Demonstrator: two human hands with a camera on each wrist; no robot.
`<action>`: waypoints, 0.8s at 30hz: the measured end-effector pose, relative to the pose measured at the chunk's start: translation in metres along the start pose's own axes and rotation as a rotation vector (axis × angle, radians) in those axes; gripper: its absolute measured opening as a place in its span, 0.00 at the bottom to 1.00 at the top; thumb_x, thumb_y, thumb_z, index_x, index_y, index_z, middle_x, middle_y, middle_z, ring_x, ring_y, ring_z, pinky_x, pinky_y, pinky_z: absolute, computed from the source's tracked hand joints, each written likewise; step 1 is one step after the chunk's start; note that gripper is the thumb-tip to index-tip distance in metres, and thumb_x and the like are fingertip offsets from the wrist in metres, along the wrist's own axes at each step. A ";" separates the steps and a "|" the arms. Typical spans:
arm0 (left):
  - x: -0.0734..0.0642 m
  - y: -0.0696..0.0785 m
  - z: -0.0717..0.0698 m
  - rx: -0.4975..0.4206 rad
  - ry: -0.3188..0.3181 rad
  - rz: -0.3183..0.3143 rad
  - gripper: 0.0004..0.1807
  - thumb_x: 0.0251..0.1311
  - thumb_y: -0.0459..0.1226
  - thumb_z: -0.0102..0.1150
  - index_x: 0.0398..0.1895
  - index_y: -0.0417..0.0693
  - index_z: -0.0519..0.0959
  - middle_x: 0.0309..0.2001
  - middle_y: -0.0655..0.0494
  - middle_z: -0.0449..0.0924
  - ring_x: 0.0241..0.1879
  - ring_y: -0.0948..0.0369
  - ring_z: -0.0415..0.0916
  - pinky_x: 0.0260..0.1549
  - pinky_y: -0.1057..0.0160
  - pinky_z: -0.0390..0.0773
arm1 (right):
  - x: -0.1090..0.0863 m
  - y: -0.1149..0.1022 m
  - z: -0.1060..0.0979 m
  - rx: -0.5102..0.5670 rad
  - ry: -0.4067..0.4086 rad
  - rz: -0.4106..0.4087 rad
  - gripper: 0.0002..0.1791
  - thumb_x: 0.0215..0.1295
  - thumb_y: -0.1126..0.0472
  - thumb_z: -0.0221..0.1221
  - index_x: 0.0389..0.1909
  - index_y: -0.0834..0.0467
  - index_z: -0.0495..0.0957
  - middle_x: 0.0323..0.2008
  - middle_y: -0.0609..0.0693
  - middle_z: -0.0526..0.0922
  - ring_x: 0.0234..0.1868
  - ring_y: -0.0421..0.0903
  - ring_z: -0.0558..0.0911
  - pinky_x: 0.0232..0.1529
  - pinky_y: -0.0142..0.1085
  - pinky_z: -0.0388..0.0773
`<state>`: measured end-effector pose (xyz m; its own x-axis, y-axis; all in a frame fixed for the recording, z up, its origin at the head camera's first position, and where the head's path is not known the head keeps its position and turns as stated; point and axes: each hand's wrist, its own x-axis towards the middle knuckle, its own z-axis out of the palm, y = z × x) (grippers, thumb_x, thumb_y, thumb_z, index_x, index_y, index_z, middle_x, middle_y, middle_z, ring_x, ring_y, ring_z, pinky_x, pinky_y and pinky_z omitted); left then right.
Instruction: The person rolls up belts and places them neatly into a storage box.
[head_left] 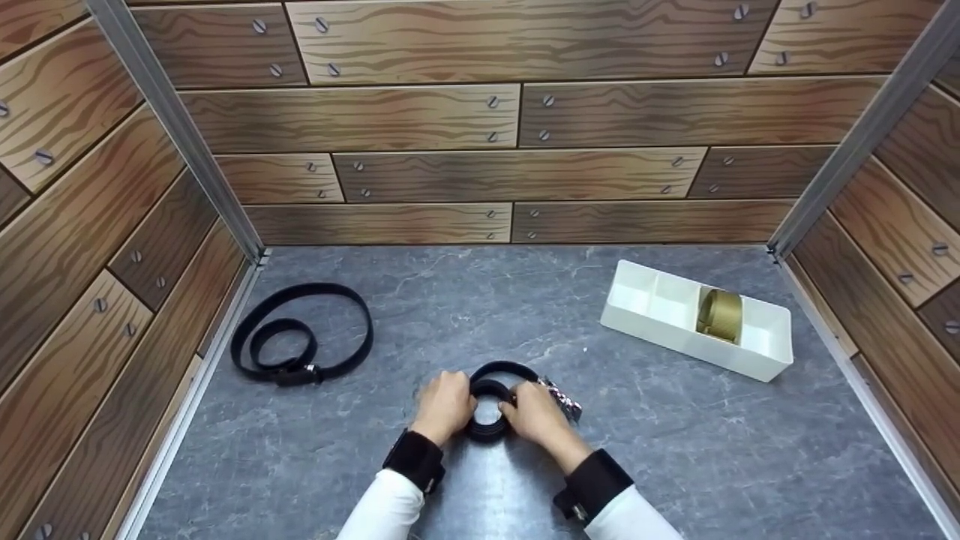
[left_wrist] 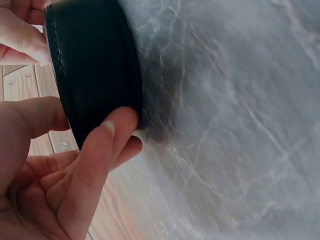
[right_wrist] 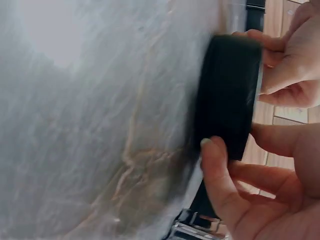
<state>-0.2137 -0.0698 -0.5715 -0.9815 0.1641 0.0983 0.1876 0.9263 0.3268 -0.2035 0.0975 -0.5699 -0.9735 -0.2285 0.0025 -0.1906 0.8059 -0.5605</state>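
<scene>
A black belt (head_left: 487, 433) is wound into a small coil on the grey tabletop, in front of the person. Its outer length curves behind the coil to a shiny metal buckle (head_left: 561, 399) on the right. My left hand (head_left: 445, 407) pinches the coil's left side between thumb and fingers. On the opposite side my right hand (head_left: 541, 415) grips the coil, beside the buckle end. Both wrist views show the smooth outer face of the coil (left_wrist: 95, 65) with fingertips pressed on it. In the right wrist view the buckle (right_wrist: 192, 229) is partly cut off.
A second black belt (head_left: 366, 330) lies in loose loops at the back left. At the back right stands a white divided box (head_left: 667, 341), with a rolled olive-gold band (head_left: 725, 315) in one compartment. Wood-patterned walls (head_left: 420, 120) enclose the grey surface (head_left: 465, 300) on three sides.
</scene>
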 end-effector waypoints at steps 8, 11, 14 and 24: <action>-0.003 -0.003 0.000 -0.004 0.049 0.037 0.05 0.47 0.36 0.67 0.27 0.47 0.80 0.29 0.46 0.84 0.28 0.45 0.81 0.23 0.48 0.77 | -0.001 -0.005 0.004 -0.068 0.007 -0.066 0.07 0.59 0.67 0.62 0.34 0.69 0.80 0.36 0.62 0.80 0.43 0.60 0.81 0.48 0.51 0.77; -0.003 -0.003 0.000 0.003 0.053 0.027 0.06 0.50 0.38 0.68 0.26 0.47 0.81 0.29 0.46 0.84 0.28 0.45 0.82 0.23 0.48 0.77 | 0.001 -0.005 0.005 -0.084 0.010 -0.084 0.09 0.60 0.68 0.61 0.37 0.71 0.80 0.35 0.61 0.77 0.42 0.60 0.79 0.49 0.51 0.76; -0.002 -0.002 0.000 0.013 0.060 0.010 0.09 0.51 0.39 0.69 0.23 0.44 0.80 0.27 0.45 0.83 0.27 0.45 0.81 0.23 0.48 0.78 | 0.003 -0.005 0.006 -0.097 0.010 -0.107 0.09 0.60 0.68 0.60 0.37 0.71 0.79 0.34 0.59 0.77 0.41 0.59 0.79 0.48 0.51 0.76; 0.000 -0.001 0.001 -0.019 0.047 -0.032 0.08 0.48 0.35 0.68 0.23 0.40 0.80 0.27 0.43 0.82 0.26 0.45 0.81 0.22 0.50 0.78 | 0.003 -0.003 0.010 -0.052 0.041 -0.075 0.16 0.64 0.66 0.59 0.51 0.70 0.78 0.44 0.64 0.80 0.49 0.61 0.79 0.53 0.51 0.74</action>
<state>-0.2142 -0.0701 -0.5725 -0.9843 0.1179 0.1311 0.1571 0.9240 0.3486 -0.2043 0.0889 -0.5761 -0.9605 -0.2675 0.0767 -0.2680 0.8150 -0.5138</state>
